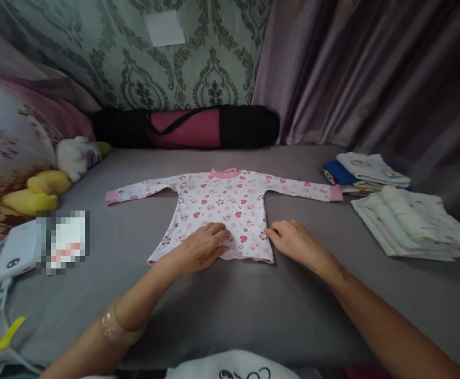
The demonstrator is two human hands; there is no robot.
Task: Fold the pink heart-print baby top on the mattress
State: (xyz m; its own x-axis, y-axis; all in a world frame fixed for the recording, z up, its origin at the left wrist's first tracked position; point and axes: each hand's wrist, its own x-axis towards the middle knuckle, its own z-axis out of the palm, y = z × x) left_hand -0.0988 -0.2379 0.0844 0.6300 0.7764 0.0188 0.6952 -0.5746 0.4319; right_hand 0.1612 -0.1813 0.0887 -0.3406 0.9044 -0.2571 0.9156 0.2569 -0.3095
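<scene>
A small long-sleeved shirt (222, 205) lies face up in the middle of the grey bed (253, 305), sleeves stretched out toward 9 and 3 o'clock, collar at 12, so the whole garment sits flat. Both hands rest palm down on its hem at 6 o'clock, gripping nothing: the left hand (202, 246) flat on the lower front, the right hand (293, 241) at the hem's right corner, fingers spread, apparently pressing the cloth smooth. Folded clothes (407, 221) are stacked at 3 o'clock, soft toys (51, 184) at 9.
</scene>
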